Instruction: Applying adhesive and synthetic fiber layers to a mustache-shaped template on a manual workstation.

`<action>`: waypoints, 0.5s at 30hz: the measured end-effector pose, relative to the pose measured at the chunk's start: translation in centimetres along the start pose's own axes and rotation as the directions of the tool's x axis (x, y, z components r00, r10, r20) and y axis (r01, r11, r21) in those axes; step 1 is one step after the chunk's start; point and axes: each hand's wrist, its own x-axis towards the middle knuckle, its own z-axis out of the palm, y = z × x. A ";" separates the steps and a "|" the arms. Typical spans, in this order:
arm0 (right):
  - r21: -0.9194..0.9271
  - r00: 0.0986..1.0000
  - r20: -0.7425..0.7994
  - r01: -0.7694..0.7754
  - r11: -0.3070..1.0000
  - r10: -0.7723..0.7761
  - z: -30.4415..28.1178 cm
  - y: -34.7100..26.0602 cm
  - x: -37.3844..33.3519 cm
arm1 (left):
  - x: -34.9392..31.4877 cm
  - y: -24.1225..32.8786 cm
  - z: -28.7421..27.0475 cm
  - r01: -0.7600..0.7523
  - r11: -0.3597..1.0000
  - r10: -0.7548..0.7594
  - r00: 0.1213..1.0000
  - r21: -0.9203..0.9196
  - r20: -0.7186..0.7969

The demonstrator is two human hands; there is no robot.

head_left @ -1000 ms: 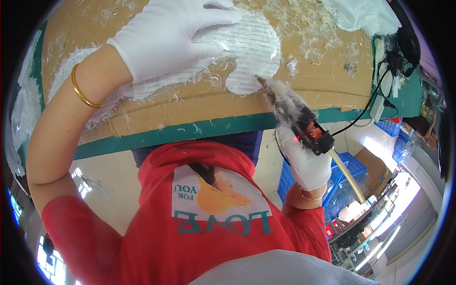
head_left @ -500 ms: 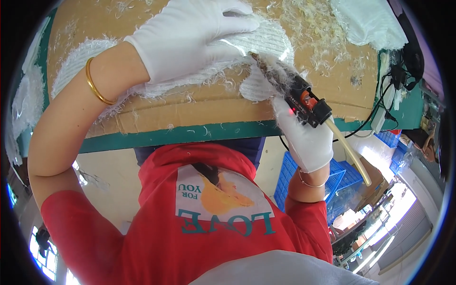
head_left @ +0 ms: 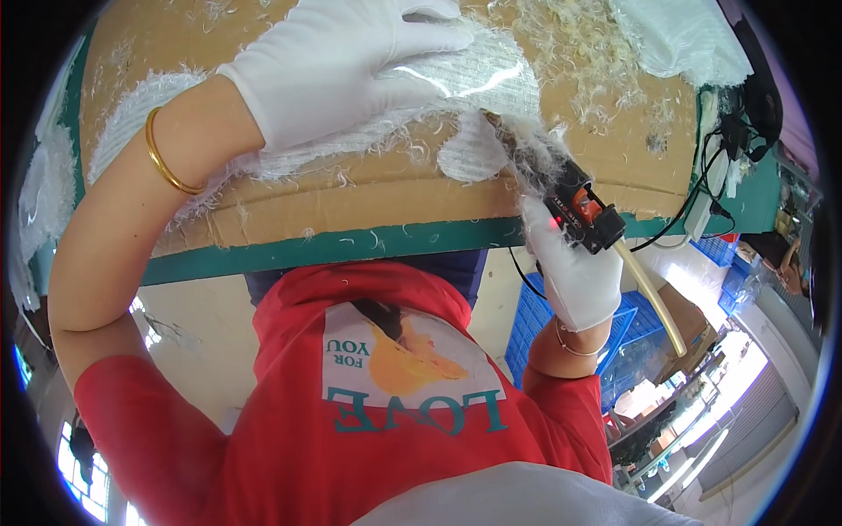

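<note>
My left hand [head_left: 338, 74], in a white glove, lies flat with fingers spread on a white ribbed fabric piece [head_left: 504, 66] with frayed edges. Bright glossy streaks show on the fabric beside the fingers; I cannot tell whether they are clear film or glue. My gloved right hand [head_left: 574, 276] is wrapped round a black glue gun [head_left: 574, 188] with an orange part and a small red light. Loose white fibres cling to its front, and a yellowish glue stick [head_left: 653, 294] juts from the back. Its dark tip is close to a small rounded fabric flap [head_left: 472, 151].
Cardboard [head_left: 368, 200] strewn with loose fibres [head_left: 588, 70] covers the green table [head_left: 342, 250]. White fabric [head_left: 684, 39] lies at the far right, and more hangs at the left edge. Black cords and a white power strip [head_left: 706, 206] sit at right. Blue crates [head_left: 531, 320] stand below.
My right hand has drawn the glue gun slightly right and toward me, away from the fabric. My left hand has shifted slightly left, baring more of the glossy streaks.
</note>
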 end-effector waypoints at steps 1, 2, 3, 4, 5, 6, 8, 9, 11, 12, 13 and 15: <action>0.001 1.000 -0.001 -0.001 1.000 0.001 -0.2 0.0 -0.2 | 0.1 0.0 0.0 0.011 1.000 -0.011 1.000 -0.001 0.020; -0.032 0.999 0.025 -0.047 0.998 0.048 -0.4 -0.1 -0.3 | 0.0 0.0 0.0 0.011 1.000 -0.011 1.000 0.000 0.020; -0.065 0.994 0.049 -0.092 0.994 0.096 -0.7 -0.1 -0.4 | -0.1 0.0 0.0 0.004 1.000 -0.004 1.000 0.011 0.010; -0.065 0.994 0.049 -0.091 0.994 0.095 -0.7 0.1 -0.5 | -0.2 -0.1 0.0 -0.003 1.000 0.003 1.000 0.021 0.001; -0.026 0.996 0.084 0.009 1.000 -0.007 -0.8 0.7 -0.6 | -0.2 -0.1 0.0 -0.007 1.000 0.007 1.000 0.020 0.000; 0.016 0.987 0.114 0.109 0.994 -0.110 -0.9 1.0 -0.6 | -0.1 -0.1 0.1 -0.009 1.000 0.009 1.000 0.019 -0.004; 0.032 0.981 0.178 0.072 0.997 -0.076 -0.9 0.7 -0.8 | -0.1 -0.1 0.2 -0.012 1.000 0.012 1.000 0.019 -0.004; 0.162 0.982 0.122 0.123 0.979 -0.143 -0.1 0.2 -0.6 | -0.1 0.0 0.2 -0.016 1.000 0.017 1.000 0.026 -0.008; 0.182 0.981 0.026 0.183 0.966 -0.190 0.0 -0.8 -0.4 | -0.2 -0.1 0.3 -0.021 0.999 0.022 1.000 0.031 -0.013; 0.076 0.983 -0.006 0.183 0.980 -0.183 -0.2 -1.1 -0.3 | -0.2 -0.2 0.3 -0.018 1.000 0.019 1.000 0.020 -0.017; 0.100 0.991 -0.016 0.130 0.986 -0.129 0.0 -1.1 0.0 | -0.3 -0.3 0.3 -0.015 1.000 0.015 1.000 0.010 -0.020; 0.071 0.992 0.002 0.122 0.990 -0.123 -0.4 0.0 0.2 | -0.1 -0.1 0.3 -0.010 1.000 0.010 1.000 0.007 -0.014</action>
